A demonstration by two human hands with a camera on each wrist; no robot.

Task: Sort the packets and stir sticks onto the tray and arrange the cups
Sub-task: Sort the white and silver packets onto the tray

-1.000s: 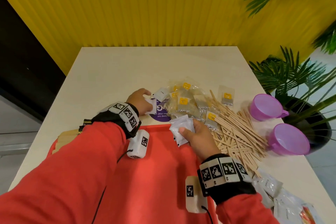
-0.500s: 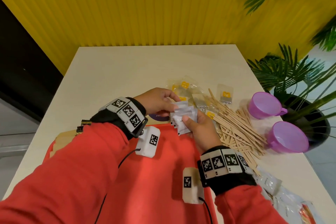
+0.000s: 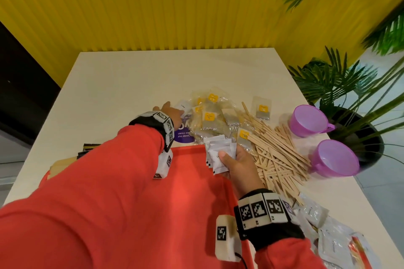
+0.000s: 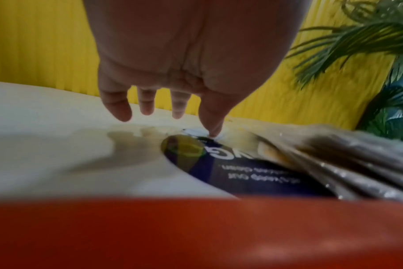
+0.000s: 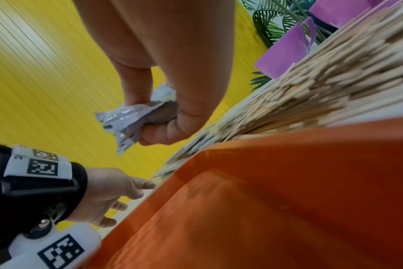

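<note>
Left hand (image 3: 172,113) moved from stack (image 3: 219,153) to table packet (image 3: 182,106).

In the head view we lose most of the red tray (image 3: 192,181) under our sleeves, and its near edge runs off the frame. Our left hand (image 3: 172,113) covers part of a white packet (image 3: 183,106) and the purple sticker (image 3: 184,135), whose print we cannot read whole. The packets (image 3: 336,240) at lower right are cut by the frame edge. Lettering on the white packets (image 3: 218,155) under our right thumb is too small. The left wrist view is blurred, so the clear packets (image 4: 334,160) there smear together.
</note>
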